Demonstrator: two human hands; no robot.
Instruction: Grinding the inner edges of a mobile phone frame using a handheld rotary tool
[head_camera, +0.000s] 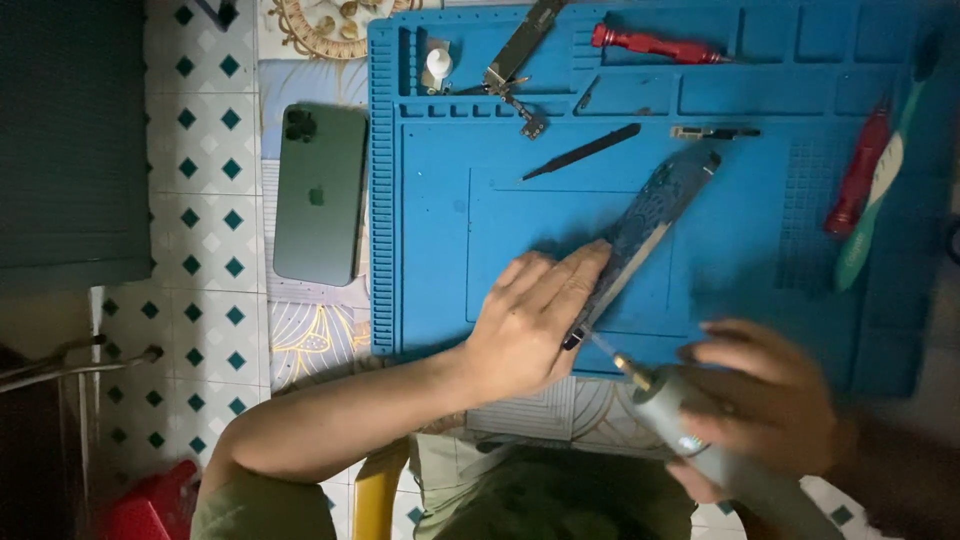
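Observation:
My left hand (530, 320) presses down on the near end of a long narrow circuit board (655, 205) that lies slanted on the blue repair mat (450, 200). My right hand (770, 400), blurred, grips a grey pen-shaped rotary tool (690, 430) whose thin bit (605, 350) points at the board's near end beside my left fingers.
A green phone (320, 195) lies face down left of the mat. On the mat: black tweezers (585, 152), a red screwdriver (650, 44), a metal bracket part (515, 60), a small white bottle (438, 65), a red tool (860, 170) and a green-white brush (880, 190) at right.

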